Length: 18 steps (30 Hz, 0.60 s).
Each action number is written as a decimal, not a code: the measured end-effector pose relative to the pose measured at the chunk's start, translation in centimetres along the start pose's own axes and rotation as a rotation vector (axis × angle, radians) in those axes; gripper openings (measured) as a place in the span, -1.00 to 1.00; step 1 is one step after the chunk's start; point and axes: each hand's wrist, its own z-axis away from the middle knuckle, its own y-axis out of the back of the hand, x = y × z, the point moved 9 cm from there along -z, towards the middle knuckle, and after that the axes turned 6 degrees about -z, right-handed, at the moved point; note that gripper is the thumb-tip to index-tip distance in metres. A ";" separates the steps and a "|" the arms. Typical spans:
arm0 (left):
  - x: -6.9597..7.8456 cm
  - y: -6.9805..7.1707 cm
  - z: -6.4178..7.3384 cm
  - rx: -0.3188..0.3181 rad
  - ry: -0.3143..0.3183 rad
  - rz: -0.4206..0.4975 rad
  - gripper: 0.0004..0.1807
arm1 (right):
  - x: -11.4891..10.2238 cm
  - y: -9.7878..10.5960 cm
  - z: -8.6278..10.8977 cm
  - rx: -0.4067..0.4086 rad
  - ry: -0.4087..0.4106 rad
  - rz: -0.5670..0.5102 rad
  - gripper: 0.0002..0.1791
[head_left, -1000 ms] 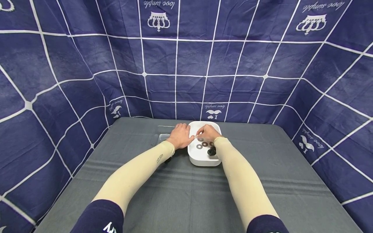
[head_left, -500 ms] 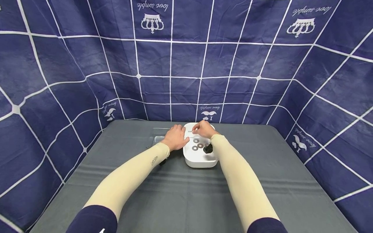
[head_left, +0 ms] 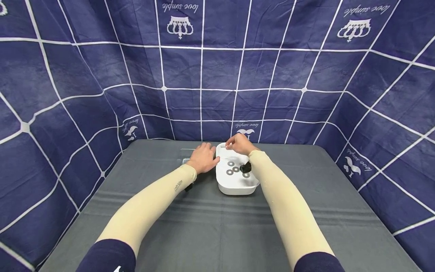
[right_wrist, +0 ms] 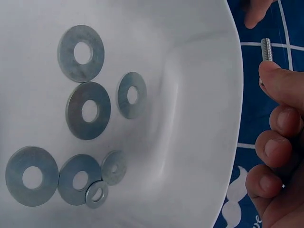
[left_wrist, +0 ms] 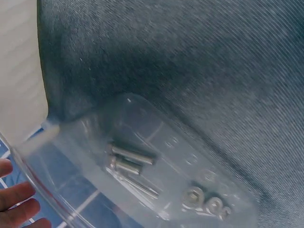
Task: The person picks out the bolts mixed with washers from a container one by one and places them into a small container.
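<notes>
My right hand (head_left: pixel 240 144) is over the far end of a white tray (head_left: pixel 238 190), thumb and fingers pinching a bolt. In the right wrist view the threaded end of the bolt (right_wrist: pixel 266 49) sticks out past the thumb, beyond the tray's rim; its other end is hidden in the grip. Several flat washers (right_wrist: pixel 88 110) of different sizes lie on the tray's floor. My left hand (head_left: pixel 204 158) lies at the tray's left side with relaxed fingers, its fingertips (left_wrist: pixel 19 195) right beside the rim of a clear plastic box (left_wrist: pixel 209 152).
Inside the clear box are several metal bolts (left_wrist: pixel 133 154) and small ring-shaped pieces (left_wrist: pixel 194 197). Both containers stand near the back of a grey cloth-covered table (head_left: pixel 190 234). A blue curtain (head_left: pixel 217 68) with white lines hangs behind and at both sides.
My right hand has moved away from the left thumb toward the tray's far end, carrying the bolt. The left hand has stayed nearly in place; the head view shifted slightly.
</notes>
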 end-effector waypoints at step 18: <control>-3.4 0.6 1.1 -0.014 0.065 0.010 -0.33 | -2.6 -0.5 -0.8 -0.027 0.041 -0.009 -0.88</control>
